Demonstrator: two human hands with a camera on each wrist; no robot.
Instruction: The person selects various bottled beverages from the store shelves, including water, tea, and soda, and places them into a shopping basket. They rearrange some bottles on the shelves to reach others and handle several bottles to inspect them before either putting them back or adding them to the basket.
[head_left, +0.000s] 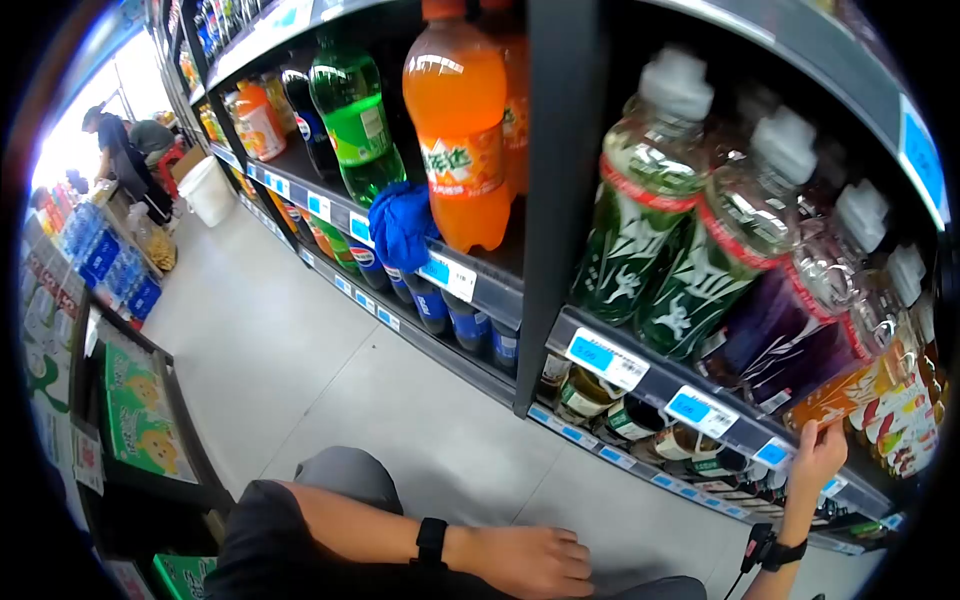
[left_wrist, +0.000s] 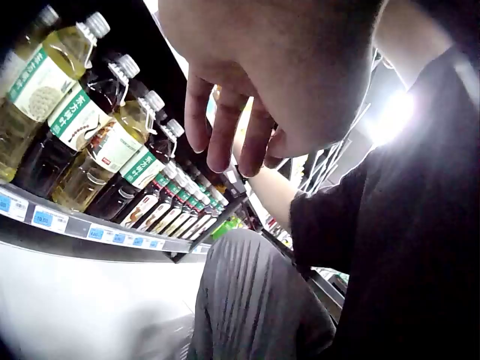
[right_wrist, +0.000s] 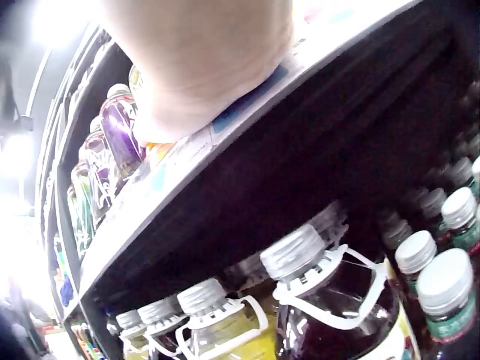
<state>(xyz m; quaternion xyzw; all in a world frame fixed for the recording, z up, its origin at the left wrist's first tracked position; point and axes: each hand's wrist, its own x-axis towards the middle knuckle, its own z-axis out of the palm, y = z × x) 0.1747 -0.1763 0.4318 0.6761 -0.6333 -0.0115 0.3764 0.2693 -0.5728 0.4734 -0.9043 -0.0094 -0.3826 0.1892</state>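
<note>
Shelf rail (head_left: 652, 388) beneath upstretched right hand (head_left: 817, 456)

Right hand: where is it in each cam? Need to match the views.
Head: right hand at lower right, fingertips at the shelf edge.
Left wrist: only its forearm shows, mid-frame; the hand itself is hidden behind the left hand.
Right wrist: at the top, large and blurred, against the shelf edge.
Shared landmark: blue price tags on the shelf edges.

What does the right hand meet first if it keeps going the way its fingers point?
Right hand touches the shelf rail; just beyond, probably the orange bottle, though depth is unclear.
</note>
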